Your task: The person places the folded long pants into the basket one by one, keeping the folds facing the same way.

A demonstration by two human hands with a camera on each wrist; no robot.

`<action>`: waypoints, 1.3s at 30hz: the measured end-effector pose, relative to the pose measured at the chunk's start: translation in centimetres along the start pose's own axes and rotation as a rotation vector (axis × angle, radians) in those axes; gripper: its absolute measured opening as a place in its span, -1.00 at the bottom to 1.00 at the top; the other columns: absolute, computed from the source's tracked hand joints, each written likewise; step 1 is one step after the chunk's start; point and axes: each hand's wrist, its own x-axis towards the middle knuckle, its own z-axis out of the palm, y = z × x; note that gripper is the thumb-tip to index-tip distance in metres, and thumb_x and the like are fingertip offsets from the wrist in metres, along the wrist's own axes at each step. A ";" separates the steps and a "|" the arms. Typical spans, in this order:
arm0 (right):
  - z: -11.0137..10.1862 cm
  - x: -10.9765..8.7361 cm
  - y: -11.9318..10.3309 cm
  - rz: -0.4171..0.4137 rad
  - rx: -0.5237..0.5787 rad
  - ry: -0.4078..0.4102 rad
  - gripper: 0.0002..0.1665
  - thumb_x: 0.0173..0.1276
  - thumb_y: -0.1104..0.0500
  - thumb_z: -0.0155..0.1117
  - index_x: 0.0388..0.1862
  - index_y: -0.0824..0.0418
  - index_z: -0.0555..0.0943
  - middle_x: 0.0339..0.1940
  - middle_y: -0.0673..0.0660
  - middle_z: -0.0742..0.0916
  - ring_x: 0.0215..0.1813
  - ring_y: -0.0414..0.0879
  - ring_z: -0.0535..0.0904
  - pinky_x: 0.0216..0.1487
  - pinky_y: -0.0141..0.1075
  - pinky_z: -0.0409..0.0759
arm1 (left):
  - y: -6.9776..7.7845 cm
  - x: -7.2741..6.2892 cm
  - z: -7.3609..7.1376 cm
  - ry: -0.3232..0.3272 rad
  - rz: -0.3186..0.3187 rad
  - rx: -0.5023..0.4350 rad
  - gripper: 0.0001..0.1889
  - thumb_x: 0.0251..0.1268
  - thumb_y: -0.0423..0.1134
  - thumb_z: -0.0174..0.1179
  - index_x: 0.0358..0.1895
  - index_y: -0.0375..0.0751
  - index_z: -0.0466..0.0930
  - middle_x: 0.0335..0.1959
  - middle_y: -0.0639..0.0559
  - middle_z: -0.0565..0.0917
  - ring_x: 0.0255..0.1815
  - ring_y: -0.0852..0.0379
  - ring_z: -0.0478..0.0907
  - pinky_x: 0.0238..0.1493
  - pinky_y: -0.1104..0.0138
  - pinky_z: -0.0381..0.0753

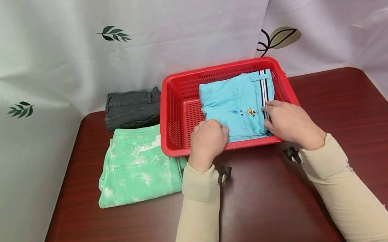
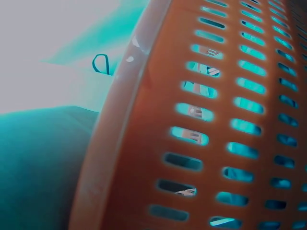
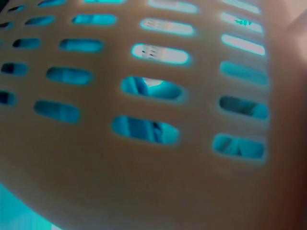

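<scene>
Folded light-blue trousers (image 1: 228, 100) lie inside a red plastic basket (image 1: 232, 145), toward its right side. A striped waistband and a small embroidered figure show on them. At the near left corner of the trousers, my left hand (image 1: 208, 140) grips the cloth with bent fingers, the fingertips hidden. My right hand (image 1: 291, 122) holds their near right corner by the waistband. Both hands reach over the basket's front rim. In the two wrist views, the slotted basket wall (image 2: 144, 120) fills most of the picture and neither hand shows.
Left of the basket lies a folded green-and-white garment (image 1: 138, 173), touching its side. Behind that sits a folded dark grey garment (image 1: 133, 108). All stand on a dark red-brown wooden table (image 1: 264, 210), with a patterned pale curtain (image 1: 181, 24) at the back.
</scene>
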 end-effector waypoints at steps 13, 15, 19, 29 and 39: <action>0.2 -0.3 0.1 0.017 0.114 0.091 -0.24 0.28 0.23 0.33 0.39 0.52 0.36 0.27 0.48 0.53 0.28 0.36 0.39 0.29 0.24 0.41 | 0.1 -0.3 -0.2 0.015 -0.009 -0.043 -0.56 0.40 -0.22 0.07 -0.75 -0.07 0.45 -0.78 0.04 0.40 -0.64 0.04 0.43 -0.59 0.25 0.38; 0.2 -0.4 0.1 0.019 0.112 0.097 -0.23 0.27 0.23 0.34 0.40 0.52 0.36 0.31 0.48 0.50 0.34 0.37 0.33 0.32 0.24 0.37 | 0.1 -0.3 -0.2 0.023 -0.008 -0.049 -0.55 0.41 -0.22 0.07 -0.76 -0.07 0.45 -0.78 0.04 0.40 -0.64 0.05 0.43 -0.59 0.26 0.38; 0.1 -0.5 0.1 0.010 0.104 0.109 -0.22 0.26 0.22 0.37 0.39 0.51 0.36 0.37 0.49 0.44 0.39 0.39 0.27 0.36 0.26 0.31 | 0.2 -0.4 -0.3 0.030 -0.010 -0.057 -0.55 0.42 -0.22 0.07 -0.75 -0.07 0.47 -0.79 0.04 0.42 -0.65 0.06 0.44 -0.59 0.26 0.39; -0.3 -0.7 0.1 -0.021 0.130 0.147 -0.22 0.24 0.21 0.41 0.40 0.45 0.40 0.40 0.46 0.42 0.43 0.39 0.24 0.34 0.29 0.31 | 0.2 -0.6 -0.5 0.066 -0.022 -0.093 -0.55 0.44 -0.21 0.09 -0.74 -0.08 0.49 -0.80 0.03 0.41 -0.65 0.07 0.44 -0.55 0.27 0.40; -0.4 -0.9 -0.2 -0.068 0.154 0.233 -0.21 0.19 0.21 0.48 0.40 0.36 0.44 0.35 0.37 0.50 0.39 0.30 0.31 0.24 0.25 0.45 | 0.1 -1.0 -1.4 0.095 -0.057 -0.119 -0.69 0.45 -0.09 0.19 -0.37 -0.17 0.80 -0.70 0.01 0.57 -0.50 0.04 0.55 -0.35 0.22 0.52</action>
